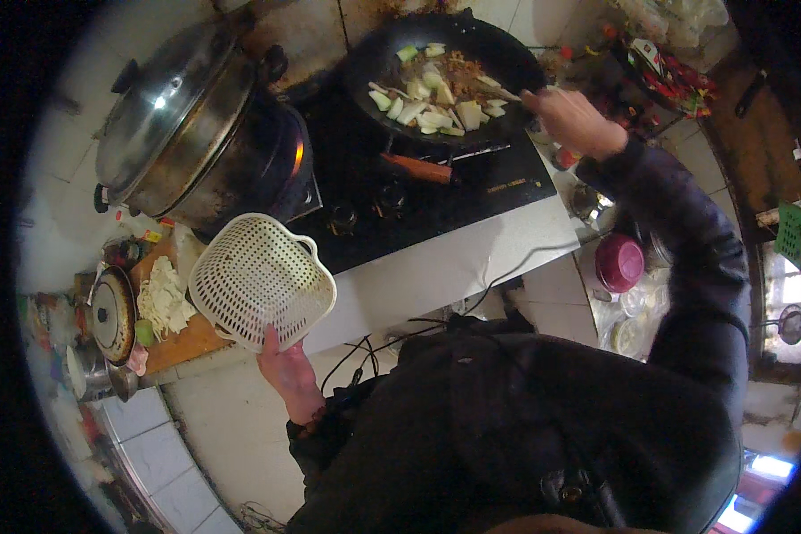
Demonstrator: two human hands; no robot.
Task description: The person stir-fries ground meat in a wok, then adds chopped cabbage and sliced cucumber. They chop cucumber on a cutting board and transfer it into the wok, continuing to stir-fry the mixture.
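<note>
My left hand grips the lower rim of a white plastic colander basket, thumb over the edge. The basket is tilted, its inside facing up, and I see no food in it. Over the wok's right rim, my right hand holds a pale cooking utensil, whose tip reaches the food; its exact kind is unclear. In the black wok lie pale green and white vegetable pieces beside brown minced food. The wok's wooden handle points toward me.
A large lidded steel pot stands on the left of the black gas stove, with an orange glow at its base. Farther left, a cutting board carries noodle-like pale strips. A magenta bowl sits at right; cables hang in front.
</note>
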